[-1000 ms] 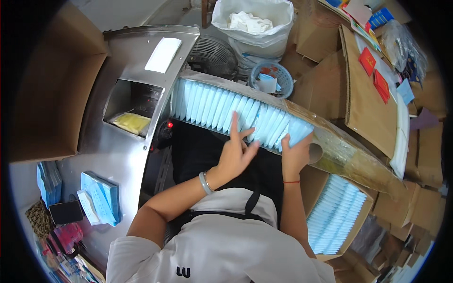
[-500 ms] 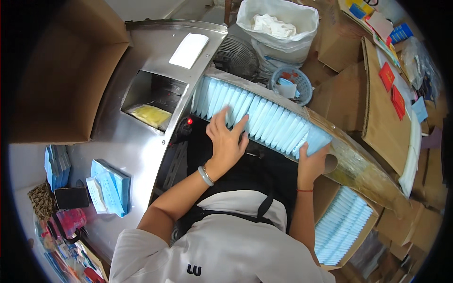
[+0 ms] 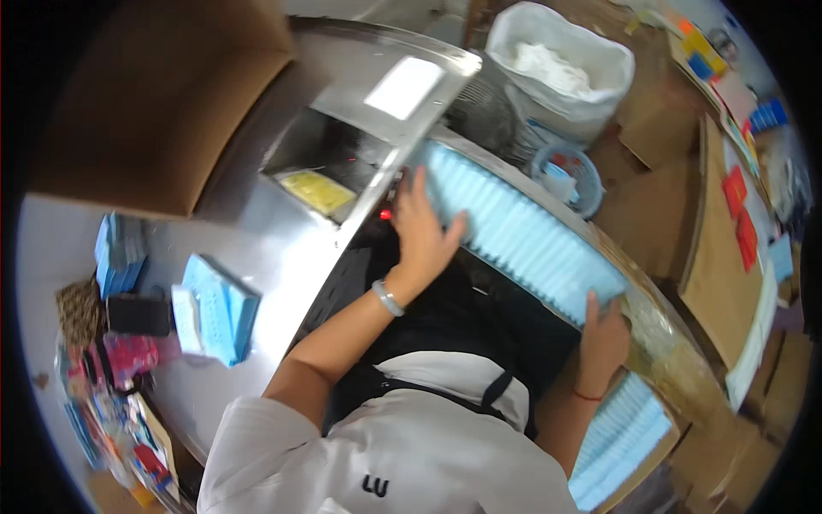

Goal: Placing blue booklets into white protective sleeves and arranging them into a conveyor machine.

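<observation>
A long row of light blue face masks [image 3: 522,223], apparently in packs and blurred, stands on edge in a trough before me. My left hand [image 3: 424,236] is open beside the row's left end, its fingers spread and the thumb near the masks. At the right end, my right hand [image 3: 604,338] has its thumb and fingers apart against the last masks. Neither hand is closed round anything. Below my right forearm, a cardboard box holds more blue masks [image 3: 621,441] in rows.
A metal table [image 3: 282,283] to the left has a recessed opening with a yellow pack [image 3: 318,191] inside. On it lie loose blue masks [image 3: 218,313] and a large cardboard box [image 3: 163,111]. Beyond the trough stand a white-lined bin [image 3: 548,107], a blue basket [image 3: 591,201] and a fan.
My left hand has moved toward the row's left end, and my right hand has shifted slightly along the right end. The whole view has turned and blurred.
</observation>
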### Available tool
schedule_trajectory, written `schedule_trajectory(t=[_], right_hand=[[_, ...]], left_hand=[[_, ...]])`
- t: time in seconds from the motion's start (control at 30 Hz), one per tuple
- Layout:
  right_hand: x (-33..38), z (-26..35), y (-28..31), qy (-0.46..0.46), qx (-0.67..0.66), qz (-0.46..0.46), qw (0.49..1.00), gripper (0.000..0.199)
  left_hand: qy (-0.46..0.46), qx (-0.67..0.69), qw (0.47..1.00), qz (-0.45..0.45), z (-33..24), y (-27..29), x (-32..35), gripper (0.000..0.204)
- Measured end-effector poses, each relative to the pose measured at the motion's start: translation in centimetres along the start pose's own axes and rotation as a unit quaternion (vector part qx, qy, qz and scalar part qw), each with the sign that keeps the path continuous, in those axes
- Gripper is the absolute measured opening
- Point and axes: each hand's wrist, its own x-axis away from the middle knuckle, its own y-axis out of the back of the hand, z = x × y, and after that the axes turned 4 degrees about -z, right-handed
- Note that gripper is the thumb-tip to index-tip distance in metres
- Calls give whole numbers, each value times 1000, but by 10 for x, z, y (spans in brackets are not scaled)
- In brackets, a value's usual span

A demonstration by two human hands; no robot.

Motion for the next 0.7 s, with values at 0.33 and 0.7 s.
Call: schedule_trajectory(t=[0.33, 0.7], right_hand=[[-42, -97, -45, 1, -44, -250, 967, 72], [-48, -174, -58, 22, -279, -223, 934, 123]], left_hand=[[94, 58, 952, 286, -74, -29, -10, 111], [-83, 185, 952, 227, -95, -74, 34, 102]])
